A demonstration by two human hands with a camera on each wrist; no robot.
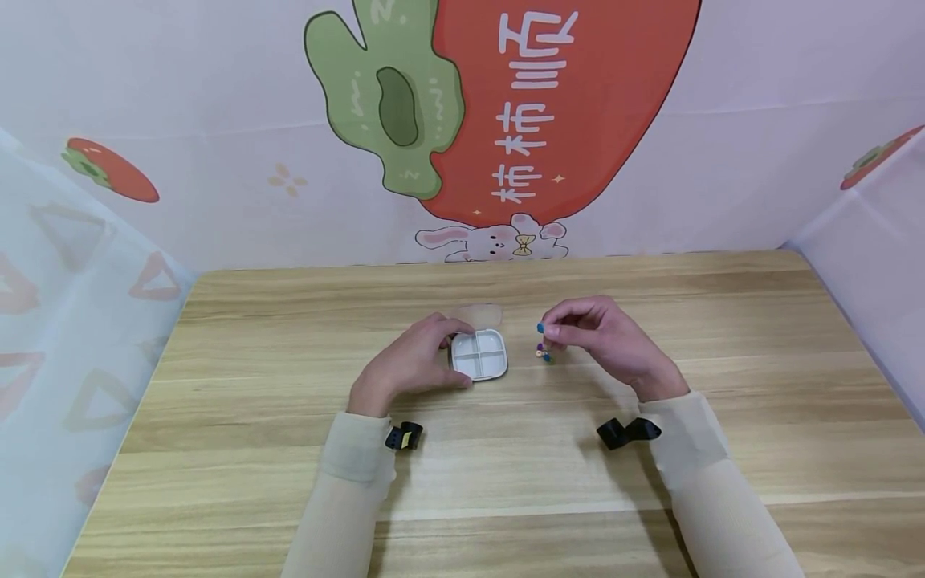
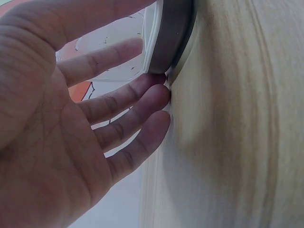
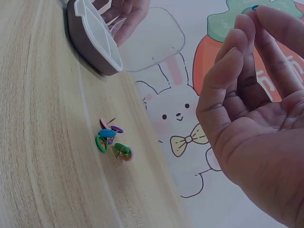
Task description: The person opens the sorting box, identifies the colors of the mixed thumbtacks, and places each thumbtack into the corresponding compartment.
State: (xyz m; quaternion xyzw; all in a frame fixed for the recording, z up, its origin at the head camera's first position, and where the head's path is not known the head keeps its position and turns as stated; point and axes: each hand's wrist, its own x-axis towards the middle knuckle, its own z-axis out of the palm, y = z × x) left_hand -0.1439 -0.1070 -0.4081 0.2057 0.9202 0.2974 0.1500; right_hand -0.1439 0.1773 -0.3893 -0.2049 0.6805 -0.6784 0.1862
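A small box [image 1: 479, 355] with a white inside split into four compartments and a dark outer wall lies on the table, its clear lid [image 1: 482, 315] raised at the back. My left hand [image 1: 412, 359] holds the box from the left, thumb at the near edge and a finger at the far edge. To the right of the box, my right hand [image 1: 607, 337] pinches a blue thumbtack [image 1: 540, 327] between thumb and forefinger, above the table. Beneath it lies a little pile of colourful thumbtacks [image 3: 112, 137], green, blue, purple and pink, some with their pins showing.
The wood-grain table [image 1: 238, 417] ends at the back against a white cloth [image 1: 231, 160] printed with a persimmon and a rabbit. More printed cloth hangs at both sides. A black strap [image 1: 627, 433] sits at the right wrist, another [image 1: 405, 436] at the left.
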